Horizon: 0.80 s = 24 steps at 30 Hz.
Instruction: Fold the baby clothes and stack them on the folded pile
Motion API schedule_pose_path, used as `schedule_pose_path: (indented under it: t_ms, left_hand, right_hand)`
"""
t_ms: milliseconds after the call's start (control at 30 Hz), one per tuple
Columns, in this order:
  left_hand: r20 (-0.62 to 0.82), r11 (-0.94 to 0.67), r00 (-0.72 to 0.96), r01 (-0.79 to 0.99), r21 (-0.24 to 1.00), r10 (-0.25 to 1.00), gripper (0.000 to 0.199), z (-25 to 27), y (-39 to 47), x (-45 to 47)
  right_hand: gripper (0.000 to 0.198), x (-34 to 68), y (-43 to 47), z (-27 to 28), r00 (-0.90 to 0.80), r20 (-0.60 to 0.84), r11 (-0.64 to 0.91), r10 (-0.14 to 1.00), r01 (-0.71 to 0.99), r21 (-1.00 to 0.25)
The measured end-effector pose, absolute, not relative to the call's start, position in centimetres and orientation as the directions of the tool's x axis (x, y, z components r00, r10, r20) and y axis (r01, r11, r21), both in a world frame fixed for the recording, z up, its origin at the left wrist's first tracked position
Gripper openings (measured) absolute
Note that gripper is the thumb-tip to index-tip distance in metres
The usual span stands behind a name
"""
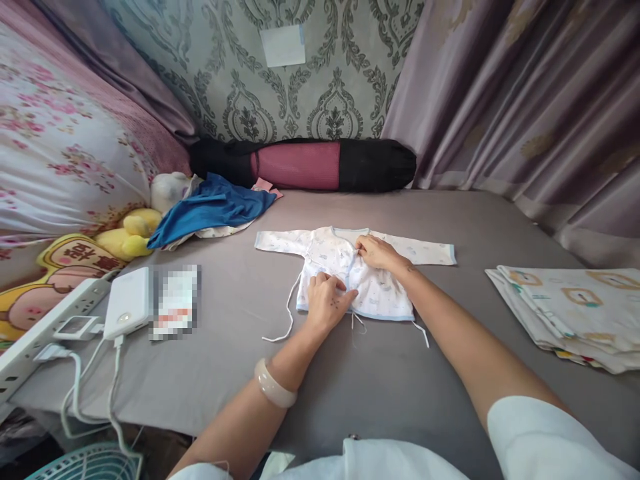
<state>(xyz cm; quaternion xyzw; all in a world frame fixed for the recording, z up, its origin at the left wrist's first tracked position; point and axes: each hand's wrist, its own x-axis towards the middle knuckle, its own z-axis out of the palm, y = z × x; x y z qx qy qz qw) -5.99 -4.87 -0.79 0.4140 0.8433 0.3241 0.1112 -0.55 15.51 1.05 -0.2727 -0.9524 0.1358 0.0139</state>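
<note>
A small white baby shirt (327, 250) with pale blue edging and faint prints lies spread on the grey bed sheet, both sleeves stretched out sideways. Thin white ties trail from its lower part. My right hand (379, 253) has its fingertips pinched on the front edge of the shirt, just below the neckline. Lower down, my left hand (327, 301) rests on the shirt's front, thumb apart from the slightly bent fingers. A pale bangle (274, 385) circles my left wrist.
Folded printed cloths (575, 313) lie at the right. On the left are a power strip (75, 313), a white power bank (129, 303) with cables, a blurred packet (175, 303), plush toys (133, 233) and blue clothing (215, 207). A long black-and-maroon roll (300, 165) lies along the wall.
</note>
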Motion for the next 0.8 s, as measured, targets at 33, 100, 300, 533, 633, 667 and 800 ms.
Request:
schedule_pose_path:
  t_ms: [33,100,300,533,633,667,800]
  left_hand:
    - [0.081,0.447,-0.634,0.625,0.640,0.769,0.020,-0.8,-4.9,-6.0]
    - [0.084,0.439,-0.632,0.622,0.648,0.770,0.017,-0.9,-4.8,-6.0]
    - [0.057,0.446,-0.654,0.575,0.686,0.754,0.010,-0.5,-4.6,-6.0]
    - [0.064,0.481,-0.660,0.606,0.634,0.749,0.005,-0.3,-4.8,-5.9]
    - [0.116,0.466,-0.634,0.668,0.580,0.764,0.020,-0.4,-5.0,-5.6]
    - [0.152,0.431,-0.604,0.702,0.567,0.782,0.024,-0.4,-5.1,-5.5]
    - [0.336,0.218,-0.390,0.866,0.450,0.857,0.028,-0.4,-5.2,-4.7]
  right_hand:
    - [0.016,-0.5,15.3,1.1,-0.844,-0.037,0.810,0.535,0.525,-0.262]
    - [0.017,-0.5,14.8,0.9,-0.818,0.023,0.791,0.575,0.548,-0.273]
    - [0.025,-1.2,12.8,-1.1,-0.681,0.264,0.727,0.683,0.597,-0.340]
    - [0.037,-0.4,10.3,-2.2,-0.715,0.262,0.761,0.648,0.592,-0.265]
    - [0.045,1.8,8.2,-2.4,-0.753,0.219,0.783,0.620,0.579,-0.226]
    - [0.048,2.8,7.4,-2.5,-0.763,0.198,0.788,0.615,0.581,-0.206]
    - [0.057,7.0,4.7,-2.8,-0.839,0.130,0.844,0.529,0.503,-0.188]
